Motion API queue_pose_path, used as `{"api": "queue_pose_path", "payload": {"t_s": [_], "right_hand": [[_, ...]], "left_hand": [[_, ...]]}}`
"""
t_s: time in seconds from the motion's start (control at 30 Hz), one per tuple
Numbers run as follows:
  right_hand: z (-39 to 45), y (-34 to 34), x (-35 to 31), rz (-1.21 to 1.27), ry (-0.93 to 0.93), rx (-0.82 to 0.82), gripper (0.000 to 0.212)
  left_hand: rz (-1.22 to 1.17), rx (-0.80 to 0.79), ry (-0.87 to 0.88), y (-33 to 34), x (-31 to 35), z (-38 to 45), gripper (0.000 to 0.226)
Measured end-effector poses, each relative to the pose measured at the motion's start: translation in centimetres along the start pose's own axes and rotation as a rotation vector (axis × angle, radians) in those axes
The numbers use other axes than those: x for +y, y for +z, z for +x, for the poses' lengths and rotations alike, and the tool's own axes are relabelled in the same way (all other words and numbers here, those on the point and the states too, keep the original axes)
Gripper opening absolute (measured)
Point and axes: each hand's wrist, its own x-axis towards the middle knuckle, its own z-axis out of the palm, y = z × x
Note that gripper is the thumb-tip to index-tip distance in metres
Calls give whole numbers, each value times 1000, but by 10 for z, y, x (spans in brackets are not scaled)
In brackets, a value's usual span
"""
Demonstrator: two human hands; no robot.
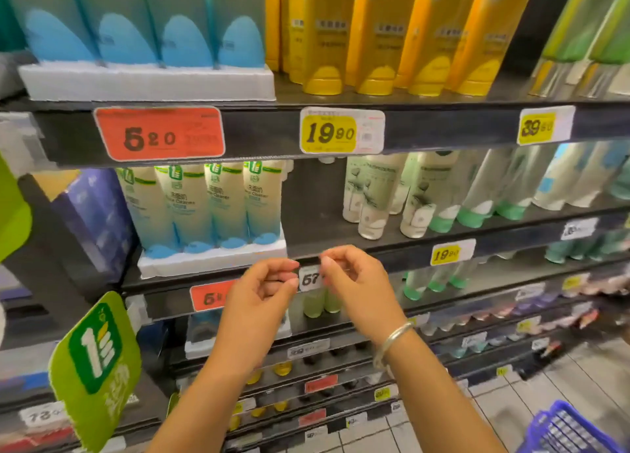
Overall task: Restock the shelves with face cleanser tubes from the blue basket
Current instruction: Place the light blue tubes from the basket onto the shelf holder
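Both hands at a price tag on the shelf edge

Head view: the left hand (264, 290) and right hand (354, 282), fingers curled, meet at a small white tag (310, 278) reading "67" on the shelf edge (392, 258); they seem to pinch it, though blur hides the contact. Face cleanser tubes (204, 207) stand in a white tray (211, 260) just above-left. The blue basket (569, 428) sits on the floor, lower right.

Both forearms reach forward and up, close together. The left hand (264, 284) has its fingers curled inward, thumb near the fingertips. The right hand (354, 275) is curled the same way, facing the left one. I cannot tell if either hand pinches something.
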Motion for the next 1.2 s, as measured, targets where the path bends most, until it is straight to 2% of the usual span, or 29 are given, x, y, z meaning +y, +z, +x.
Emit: {"api": "queue_pose_path", "payload": {"t_s": [0.1,0.23,0.37,0.5,0.73,0.9,1.03,1.2], "right_hand": [[-25,-9,18,41,166,26,11],[-73,-26,60,143,469,124,10],[-136,-58,98,260,714,324,19],[-192,-99,128,372,910,504,21],[-276,-174,196,502,1143,730,11],[-331,-246,248,628,1230,936,9],[-362,-312,282,687,1301,988,8],[-406,-369,324,803,1381,1134,8]], "left_hand": [[10,-127,-83,0,-19,-5,19],[-42,-305,-325,19,-53,-17,23],[-31,-487,-516,56,-86,-41,20],[18,-602,-645,106,-110,-62,16],[107,-746,-818,198,-144,-99,12],[143,-794,-936,304,-145,-140,13],[183,-912,-938,389,-135,-170,11],[298,-998,-959,475,-153,-193,11]]}}
